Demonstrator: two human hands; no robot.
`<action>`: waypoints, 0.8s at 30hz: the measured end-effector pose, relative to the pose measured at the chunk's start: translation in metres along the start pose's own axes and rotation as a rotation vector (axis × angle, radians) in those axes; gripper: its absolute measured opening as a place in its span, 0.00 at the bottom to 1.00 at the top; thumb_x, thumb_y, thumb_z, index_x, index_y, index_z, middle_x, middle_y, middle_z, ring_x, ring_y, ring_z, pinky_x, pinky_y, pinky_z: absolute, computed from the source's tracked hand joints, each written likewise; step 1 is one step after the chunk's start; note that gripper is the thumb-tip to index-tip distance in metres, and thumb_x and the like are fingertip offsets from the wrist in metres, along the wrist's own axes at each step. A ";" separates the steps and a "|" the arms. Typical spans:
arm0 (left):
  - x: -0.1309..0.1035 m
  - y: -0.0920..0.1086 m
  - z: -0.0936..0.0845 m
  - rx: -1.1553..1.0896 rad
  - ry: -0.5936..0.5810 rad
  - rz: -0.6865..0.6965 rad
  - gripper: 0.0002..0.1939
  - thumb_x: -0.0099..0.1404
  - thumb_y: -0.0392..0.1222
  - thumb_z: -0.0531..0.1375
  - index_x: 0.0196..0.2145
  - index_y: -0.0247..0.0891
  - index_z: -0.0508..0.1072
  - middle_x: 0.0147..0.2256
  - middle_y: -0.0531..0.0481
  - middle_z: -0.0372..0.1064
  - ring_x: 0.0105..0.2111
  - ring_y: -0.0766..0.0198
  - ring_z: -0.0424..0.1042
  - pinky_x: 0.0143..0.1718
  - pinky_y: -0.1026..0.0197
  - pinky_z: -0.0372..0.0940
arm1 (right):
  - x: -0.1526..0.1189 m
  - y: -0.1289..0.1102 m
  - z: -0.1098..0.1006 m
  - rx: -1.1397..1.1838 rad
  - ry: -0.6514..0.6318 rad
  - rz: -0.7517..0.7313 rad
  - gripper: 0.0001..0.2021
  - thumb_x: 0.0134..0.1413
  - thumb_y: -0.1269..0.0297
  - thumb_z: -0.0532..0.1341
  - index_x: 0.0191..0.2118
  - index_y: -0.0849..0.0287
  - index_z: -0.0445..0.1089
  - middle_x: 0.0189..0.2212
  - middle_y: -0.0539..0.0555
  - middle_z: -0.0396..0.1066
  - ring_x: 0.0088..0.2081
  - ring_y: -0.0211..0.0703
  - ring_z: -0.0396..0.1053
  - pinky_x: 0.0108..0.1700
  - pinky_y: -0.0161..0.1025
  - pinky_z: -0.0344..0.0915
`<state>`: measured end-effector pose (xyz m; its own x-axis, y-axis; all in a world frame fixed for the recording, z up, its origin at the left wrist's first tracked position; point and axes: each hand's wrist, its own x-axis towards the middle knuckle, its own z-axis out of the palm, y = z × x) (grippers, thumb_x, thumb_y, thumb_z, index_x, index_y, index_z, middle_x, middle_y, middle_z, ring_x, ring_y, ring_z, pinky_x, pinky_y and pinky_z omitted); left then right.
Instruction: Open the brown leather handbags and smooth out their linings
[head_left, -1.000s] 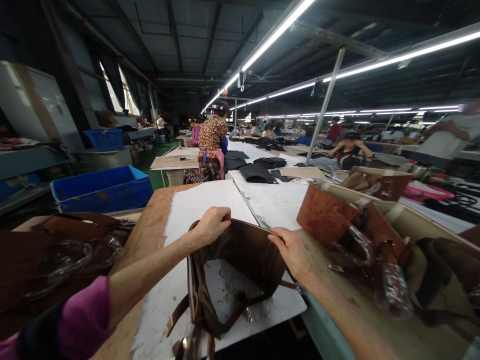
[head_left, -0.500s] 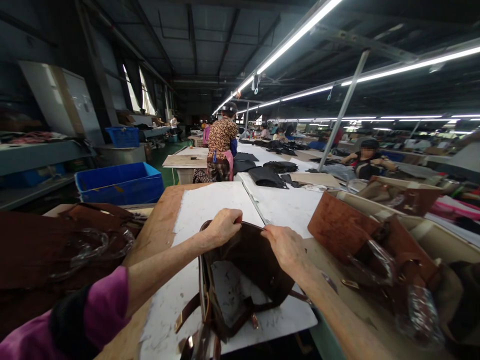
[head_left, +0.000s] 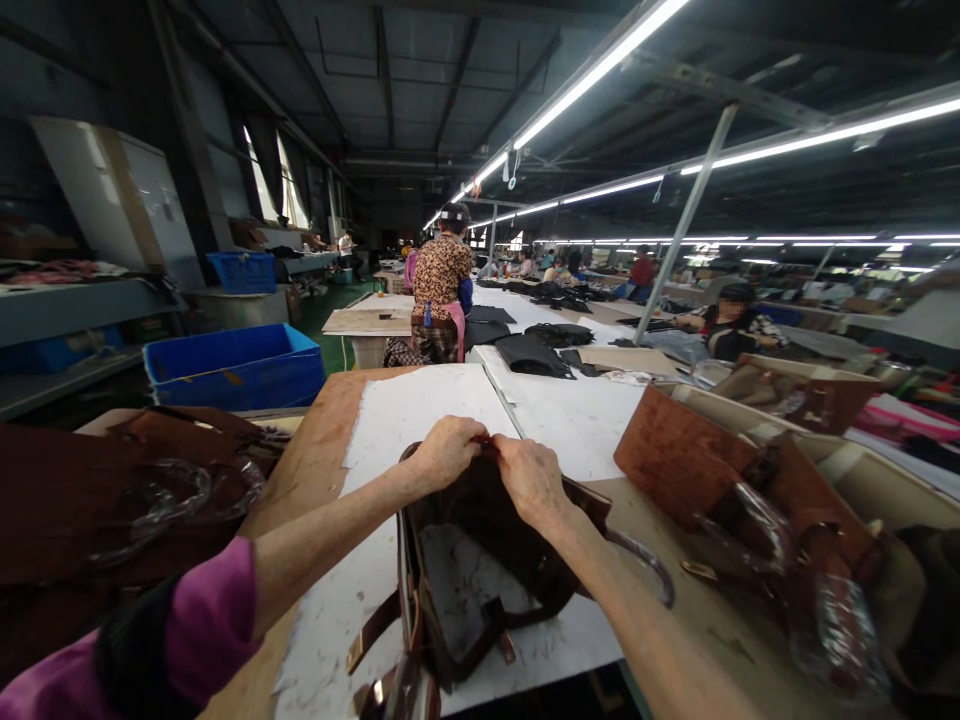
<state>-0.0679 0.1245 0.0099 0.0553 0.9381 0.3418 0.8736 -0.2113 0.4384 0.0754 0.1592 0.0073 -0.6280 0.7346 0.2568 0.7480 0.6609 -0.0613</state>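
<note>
A dark brown handbag lies on the white paper with its opening facing me. My left hand is closed on the bag's far top rim, thumb and fingers pinched together. Right beside it, my right hand pinches the same rim, the fingertips of both hands nearly touching. Straps with metal buckles hang from the bag's near left side. A plastic-wrapped handle sticks out past my right forearm.
More brown bags with plastic-wrapped handles lie at left. To the right, a beige-lined box holds several brown bags. A blue bin stands beyond the table. A person in a patterned top stands ahead; another person is at right.
My right hand has moved left along the bag's rim, up to my left hand. The plastic-wrapped handle now shows at the bag's right side. My left hand has hardly moved.
</note>
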 end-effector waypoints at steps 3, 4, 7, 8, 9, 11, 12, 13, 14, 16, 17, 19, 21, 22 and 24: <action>0.002 0.002 0.000 0.069 -0.024 -0.050 0.12 0.54 0.33 0.52 0.31 0.37 0.74 0.29 0.50 0.71 0.31 0.64 0.67 0.35 0.65 0.58 | 0.001 0.003 0.001 0.001 0.003 -0.013 0.17 0.59 0.59 0.43 0.41 0.52 0.67 0.32 0.56 0.71 0.35 0.45 0.67 0.34 0.37 0.55; 0.003 0.003 -0.001 0.087 -0.031 -0.072 0.11 0.55 0.34 0.52 0.31 0.38 0.75 0.28 0.50 0.71 0.31 0.64 0.67 0.35 0.65 0.58 | 0.000 0.004 0.000 -0.003 0.007 -0.014 0.16 0.59 0.59 0.43 0.41 0.52 0.67 0.32 0.55 0.71 0.35 0.45 0.67 0.33 0.37 0.54; 0.002 0.004 -0.004 0.101 -0.048 -0.106 0.10 0.55 0.36 0.54 0.31 0.39 0.75 0.28 0.50 0.72 0.31 0.63 0.67 0.33 0.65 0.58 | -0.005 0.013 -0.006 -0.016 -0.010 -0.004 0.15 0.58 0.59 0.45 0.37 0.52 0.68 0.30 0.54 0.71 0.33 0.43 0.67 0.31 0.35 0.53; 0.002 0.004 -0.005 0.100 -0.050 -0.108 0.10 0.55 0.36 0.54 0.31 0.39 0.75 0.28 0.50 0.72 0.31 0.63 0.67 0.33 0.65 0.58 | -0.009 0.019 -0.008 -0.021 -0.023 0.006 0.14 0.57 0.59 0.46 0.35 0.53 0.68 0.29 0.54 0.71 0.33 0.43 0.67 0.30 0.35 0.52; 0.002 0.004 -0.006 0.099 -0.050 -0.108 0.10 0.55 0.36 0.54 0.30 0.39 0.75 0.27 0.51 0.72 0.31 0.63 0.67 0.33 0.66 0.58 | -0.015 0.025 -0.011 -0.022 -0.038 0.022 0.14 0.57 0.58 0.47 0.34 0.54 0.68 0.29 0.54 0.71 0.32 0.43 0.67 0.29 0.35 0.51; 0.002 0.004 -0.007 0.091 -0.056 -0.108 0.09 0.55 0.36 0.55 0.30 0.38 0.75 0.27 0.51 0.72 0.30 0.63 0.67 0.33 0.66 0.58 | -0.028 0.043 -0.015 -0.013 -0.051 0.067 0.14 0.56 0.58 0.48 0.30 0.56 0.68 0.27 0.53 0.70 0.30 0.41 0.66 0.28 0.34 0.50; 0.002 0.004 -0.007 0.087 -0.061 -0.110 0.09 0.55 0.36 0.55 0.30 0.38 0.75 0.27 0.51 0.72 0.30 0.63 0.67 0.33 0.66 0.58 | -0.036 0.053 -0.017 0.000 -0.050 0.094 0.15 0.56 0.57 0.48 0.28 0.56 0.67 0.25 0.52 0.69 0.29 0.40 0.65 0.28 0.34 0.50; 0.003 0.004 -0.006 0.084 -0.066 -0.113 0.09 0.55 0.36 0.55 0.30 0.38 0.75 0.27 0.51 0.72 0.30 0.63 0.67 0.33 0.66 0.58 | -0.044 0.064 -0.017 0.023 -0.044 0.113 0.16 0.57 0.57 0.47 0.27 0.57 0.66 0.23 0.51 0.68 0.28 0.39 0.64 0.28 0.33 0.49; 0.003 0.005 -0.006 0.081 -0.068 -0.115 0.09 0.54 0.35 0.55 0.30 0.38 0.75 0.27 0.51 0.72 0.30 0.63 0.67 0.33 0.66 0.58 | -0.052 0.074 -0.017 0.057 -0.041 0.120 0.16 0.57 0.56 0.47 0.26 0.57 0.65 0.21 0.50 0.66 0.27 0.38 0.63 0.28 0.33 0.49; 0.004 0.005 -0.006 0.074 -0.066 -0.118 0.09 0.54 0.35 0.55 0.30 0.38 0.75 0.27 0.51 0.71 0.30 0.63 0.67 0.32 0.66 0.58 | -0.063 0.090 -0.016 0.158 -0.041 0.107 0.17 0.57 0.56 0.46 0.25 0.58 0.65 0.19 0.48 0.64 0.25 0.37 0.61 0.27 0.32 0.50; 0.004 0.005 -0.006 0.069 -0.064 -0.117 0.09 0.54 0.35 0.55 0.30 0.38 0.75 0.27 0.51 0.71 0.30 0.63 0.67 0.32 0.66 0.57 | -0.067 0.095 -0.015 0.212 -0.044 0.098 0.17 0.56 0.56 0.46 0.25 0.58 0.65 0.19 0.48 0.64 0.24 0.36 0.60 0.27 0.32 0.51; 0.005 0.004 -0.006 0.060 -0.061 -0.112 0.09 0.54 0.36 0.55 0.30 0.39 0.75 0.26 0.52 0.71 0.30 0.64 0.67 0.32 0.66 0.57 | -0.071 0.100 -0.013 0.293 -0.040 0.097 0.17 0.56 0.56 0.45 0.26 0.58 0.65 0.20 0.47 0.64 0.24 0.36 0.60 0.27 0.31 0.52; 0.004 0.004 -0.006 0.049 -0.063 -0.105 0.09 0.54 0.36 0.55 0.30 0.38 0.75 0.26 0.52 0.71 0.30 0.64 0.67 0.32 0.66 0.57 | -0.072 0.100 -0.012 0.318 -0.019 0.123 0.17 0.55 0.55 0.46 0.25 0.58 0.65 0.19 0.47 0.63 0.24 0.37 0.60 0.28 0.31 0.52; 0.004 0.004 -0.006 0.041 -0.066 -0.101 0.09 0.54 0.36 0.55 0.30 0.38 0.75 0.26 0.52 0.71 0.30 0.64 0.67 0.32 0.66 0.57 | -0.071 0.098 -0.012 0.318 -0.004 0.139 0.17 0.55 0.55 0.46 0.24 0.58 0.64 0.19 0.47 0.63 0.24 0.37 0.60 0.28 0.31 0.52; 0.002 0.005 -0.007 0.024 -0.076 -0.096 0.09 0.54 0.36 0.55 0.30 0.38 0.75 0.27 0.52 0.71 0.30 0.64 0.67 0.33 0.66 0.57 | -0.071 0.095 -0.013 0.317 0.021 0.163 0.17 0.54 0.56 0.46 0.23 0.57 0.64 0.18 0.47 0.62 0.24 0.37 0.60 0.28 0.31 0.52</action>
<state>-0.0667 0.1231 0.0186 0.0067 0.9720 0.2350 0.8879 -0.1139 0.4457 0.1932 0.1679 -0.0044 -0.4986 0.8334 0.2386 0.7322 0.5522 -0.3987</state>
